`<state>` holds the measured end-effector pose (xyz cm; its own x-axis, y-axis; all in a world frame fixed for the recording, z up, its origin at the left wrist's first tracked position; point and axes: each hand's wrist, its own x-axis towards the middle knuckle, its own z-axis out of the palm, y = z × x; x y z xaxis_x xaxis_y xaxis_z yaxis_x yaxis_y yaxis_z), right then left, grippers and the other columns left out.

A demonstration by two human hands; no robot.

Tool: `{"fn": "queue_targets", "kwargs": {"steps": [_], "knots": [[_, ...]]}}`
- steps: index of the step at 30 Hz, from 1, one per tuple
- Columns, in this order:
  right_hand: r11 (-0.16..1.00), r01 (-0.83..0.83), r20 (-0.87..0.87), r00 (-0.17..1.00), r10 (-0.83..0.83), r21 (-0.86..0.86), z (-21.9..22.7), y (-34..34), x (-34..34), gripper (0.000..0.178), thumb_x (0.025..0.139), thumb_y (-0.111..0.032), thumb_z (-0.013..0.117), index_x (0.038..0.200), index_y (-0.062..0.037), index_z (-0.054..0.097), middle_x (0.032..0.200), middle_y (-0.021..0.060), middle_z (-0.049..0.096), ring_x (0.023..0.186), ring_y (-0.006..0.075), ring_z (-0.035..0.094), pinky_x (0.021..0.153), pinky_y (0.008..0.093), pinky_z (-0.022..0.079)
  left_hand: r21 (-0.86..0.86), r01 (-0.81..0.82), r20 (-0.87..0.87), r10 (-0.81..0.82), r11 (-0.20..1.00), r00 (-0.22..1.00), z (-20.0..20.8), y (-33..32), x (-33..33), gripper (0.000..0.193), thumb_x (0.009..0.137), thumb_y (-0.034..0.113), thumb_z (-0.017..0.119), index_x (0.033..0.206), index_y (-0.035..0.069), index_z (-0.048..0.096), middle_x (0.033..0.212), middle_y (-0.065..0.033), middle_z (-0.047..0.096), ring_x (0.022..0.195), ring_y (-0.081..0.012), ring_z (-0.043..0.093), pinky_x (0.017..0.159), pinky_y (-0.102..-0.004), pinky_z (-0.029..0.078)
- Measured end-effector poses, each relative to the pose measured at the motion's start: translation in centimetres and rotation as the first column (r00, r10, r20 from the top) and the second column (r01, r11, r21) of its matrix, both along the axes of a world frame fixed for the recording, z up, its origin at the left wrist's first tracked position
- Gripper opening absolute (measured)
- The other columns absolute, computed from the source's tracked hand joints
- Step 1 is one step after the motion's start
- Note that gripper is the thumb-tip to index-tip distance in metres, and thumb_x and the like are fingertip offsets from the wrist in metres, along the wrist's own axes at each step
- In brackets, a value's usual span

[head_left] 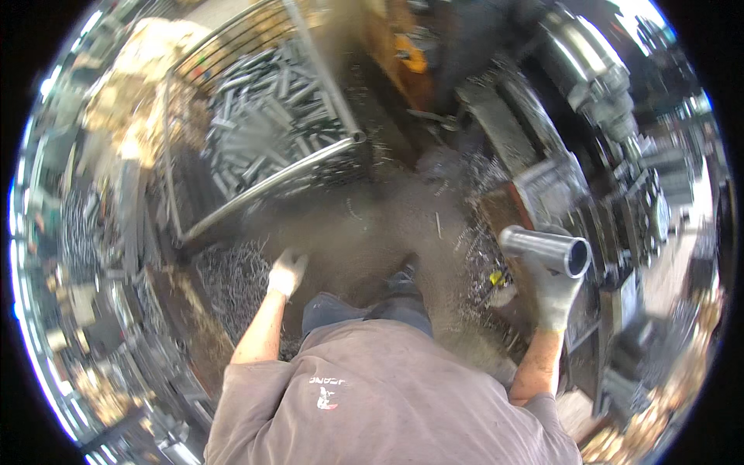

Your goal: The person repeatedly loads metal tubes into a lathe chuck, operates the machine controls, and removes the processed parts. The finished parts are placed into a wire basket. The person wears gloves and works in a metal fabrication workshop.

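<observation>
My right hand [555,301], in a pale work glove, grips a short, shiny metal tube [542,249] from below. The tube lies nearly level, its hollow end turned to the right, close beside the machine on my right. My left hand [287,273], gloved too, hangs low at my left side, slightly blurred. Its fingers are loosely apart, and nothing shows in them. Ahead of that hand stands a metal-framed wire crate [267,190] heaped with many similar cut tubes [263,116].
A machine with a large metal cylinder [585,58] and a flat bed [504,128] fills the right side. Curly metal shavings [236,287] litter the floor around my legs. A rusty beam [182,325] lies at left. Pale wrapped bundles [147,70] stand behind the crate.
</observation>
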<state>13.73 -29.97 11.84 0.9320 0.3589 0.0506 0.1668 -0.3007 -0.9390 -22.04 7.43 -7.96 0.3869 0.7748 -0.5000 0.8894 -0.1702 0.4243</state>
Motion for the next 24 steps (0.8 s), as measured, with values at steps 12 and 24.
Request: {"fn": "queue_targets", "kwargs": {"steps": [12,24], "knots": [[0.457,-0.790,-0.153,0.553,0.819,-0.409,-2.2,31.3,-18.6,0.042,0.077,-0.028,0.091,0.105,0.0002,0.077,0.098,0.0148,0.081,0.092,0.0231,0.079,0.086,0.0387,0.062,-0.089,-0.353,-0.486,0.269,0.931,0.831,-24.4,-23.6,-48.5,0.029,0.101,0.025,0.060,0.118,0.013,0.080,0.132,-0.0152,0.075,0.127,-0.0269,0.071,0.102,-0.0407,0.058],[0.090,-0.910,0.102,0.053,0.993,-0.405,-6.7,41.8,-28.9,0.052,0.079,-0.030,0.086,0.121,-0.0032,0.069,0.106,0.0181,0.077,0.098,0.0298,0.075,0.091,0.0429,0.059,-0.302,-0.842,-0.326,0.782,0.447,0.532,-33.2,-39.9,-40.5,0.056,0.103,0.045,0.050,0.134,0.005,0.072,0.142,-0.0232,0.068,0.131,-0.0415,0.064,0.110,-0.0500,0.050]]}}
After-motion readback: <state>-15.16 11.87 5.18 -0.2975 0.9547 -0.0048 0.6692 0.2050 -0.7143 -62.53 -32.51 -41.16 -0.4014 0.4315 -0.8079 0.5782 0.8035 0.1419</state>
